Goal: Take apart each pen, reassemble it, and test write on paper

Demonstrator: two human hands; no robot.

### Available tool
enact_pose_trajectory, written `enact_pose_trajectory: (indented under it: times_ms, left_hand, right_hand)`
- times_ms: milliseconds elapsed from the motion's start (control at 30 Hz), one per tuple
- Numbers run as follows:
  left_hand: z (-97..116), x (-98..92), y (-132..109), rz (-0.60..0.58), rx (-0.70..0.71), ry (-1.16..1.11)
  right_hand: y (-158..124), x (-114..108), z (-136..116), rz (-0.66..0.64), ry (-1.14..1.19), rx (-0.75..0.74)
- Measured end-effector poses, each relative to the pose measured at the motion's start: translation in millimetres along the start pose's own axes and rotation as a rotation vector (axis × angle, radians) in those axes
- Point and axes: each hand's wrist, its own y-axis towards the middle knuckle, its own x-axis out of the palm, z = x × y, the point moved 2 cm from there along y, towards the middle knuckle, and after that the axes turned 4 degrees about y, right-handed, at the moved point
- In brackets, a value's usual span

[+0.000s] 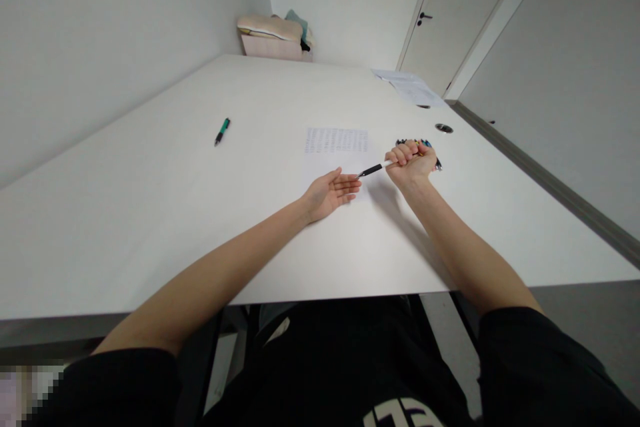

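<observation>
A pen [373, 169] with a white barrel, black grip and pointed tip sticks out of my right hand [411, 161], whose fingers are wrapped round it. The tip points left, at the fingers of my left hand [331, 193]. That hand is open, palm turned up and fingers stretched out; whether the tip touches them I cannot tell. Behind my right hand lies a bunch of pens [439, 164], mostly hidden by it. A sheet of paper [336, 140] with rows of small writing lies just beyond my hands.
On the white table [150, 213] a green and black pen [223, 131] lies to the left. Loose papers [407, 85] rest at the far right, near a round metal cable hole [444, 128]. A pink box [273, 47] with a cushion stands past the far edge.
</observation>
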Motion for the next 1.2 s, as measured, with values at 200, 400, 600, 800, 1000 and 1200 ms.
enact_pose_trajectory:
  times_ms: [200,400,600,800,1000,1200]
  left_hand:
    - [-0.2,0.0,-0.3,-0.001,0.003,-0.006]
    - [0.1,0.5,-0.5,0.006,-0.005,-0.014]
    - [0.4,0.6,-0.7,0.005,-0.003,-0.011]
    - [0.5,0.9,-0.7,-0.003,-0.002,-0.011]
    - [0.5,1.8,-1.3,0.006,-0.001,-0.008]
    - [0.3,1.5,-1.5,0.007,0.003,0.001]
  right_hand:
    - [-0.2,0.0,-0.3,0.002,-0.025,-0.003]
    - [0.9,-0.1,-0.4,-0.018,-0.022,-0.006]
    - [-0.4,0.5,-0.4,0.0,-0.054,-0.019]
    - [-2.6,1.8,-0.4,0.007,-0.053,-0.015]
    - [-1.8,0.9,-0.6,-0.01,-0.092,-0.032]
    - [-0.9,0.0,-1.1,-0.028,-0.151,-0.059]
